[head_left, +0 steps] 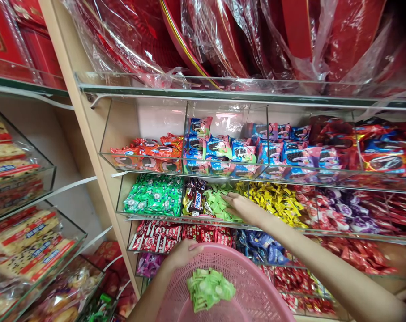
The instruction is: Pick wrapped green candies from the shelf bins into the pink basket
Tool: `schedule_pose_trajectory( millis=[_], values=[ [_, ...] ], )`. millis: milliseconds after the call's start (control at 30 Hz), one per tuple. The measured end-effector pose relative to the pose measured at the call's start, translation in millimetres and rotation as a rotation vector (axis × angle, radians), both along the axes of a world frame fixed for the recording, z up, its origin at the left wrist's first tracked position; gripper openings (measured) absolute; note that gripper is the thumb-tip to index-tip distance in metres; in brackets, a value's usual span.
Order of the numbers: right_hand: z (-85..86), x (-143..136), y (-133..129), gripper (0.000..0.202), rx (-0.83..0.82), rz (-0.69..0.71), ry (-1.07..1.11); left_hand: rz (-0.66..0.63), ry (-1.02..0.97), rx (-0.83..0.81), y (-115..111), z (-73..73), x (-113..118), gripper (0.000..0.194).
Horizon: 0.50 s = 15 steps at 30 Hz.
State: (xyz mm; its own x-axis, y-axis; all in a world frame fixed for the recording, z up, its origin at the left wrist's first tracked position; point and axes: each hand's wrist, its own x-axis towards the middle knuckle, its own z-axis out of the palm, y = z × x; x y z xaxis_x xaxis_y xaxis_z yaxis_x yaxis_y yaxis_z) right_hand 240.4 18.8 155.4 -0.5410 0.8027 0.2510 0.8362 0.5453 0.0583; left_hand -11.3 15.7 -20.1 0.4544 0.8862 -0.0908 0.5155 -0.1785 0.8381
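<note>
Two-handed, clasps one pink basket (256, 286) by its far-left rim with left hand (182, 253) and spreads right hand (240, 206) over green packets (218, 199) near one shelf's front edge (165, 218).

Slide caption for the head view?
Left hand holds a pink basket; right hand is at the shelf's light-green sweets.

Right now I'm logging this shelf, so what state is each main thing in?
Left hand: gripping the rim of the basket
Right hand: at the light green sweets, grip unclear
Basket: held, small pile inside
Light green sweets: wrapped, some in the basket, others by the right hand
Deep green sweets: wrapped, heaped
Yellow sweets: wrapped, heaped
Chocolate bar: wrapped
Blue cookie packets: piled up
</note>
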Motion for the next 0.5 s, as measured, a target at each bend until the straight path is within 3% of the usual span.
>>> schedule_pose_trajectory(
  millis=[267, 500],
  values=[
    [-4.2, 3.2, -1.1, 0.038, 0.014, -0.003, 0.018, -0.007, 0.018, 0.021, -1.7, 3.6, -1.1, 0.055],
    [0.1, 1.8, 0.8, 0.017, -0.016, -0.008, 0.07, 0.006, 0.03, -0.02, -2.1, 7.5, -0.5, 0.052]
  ],
)
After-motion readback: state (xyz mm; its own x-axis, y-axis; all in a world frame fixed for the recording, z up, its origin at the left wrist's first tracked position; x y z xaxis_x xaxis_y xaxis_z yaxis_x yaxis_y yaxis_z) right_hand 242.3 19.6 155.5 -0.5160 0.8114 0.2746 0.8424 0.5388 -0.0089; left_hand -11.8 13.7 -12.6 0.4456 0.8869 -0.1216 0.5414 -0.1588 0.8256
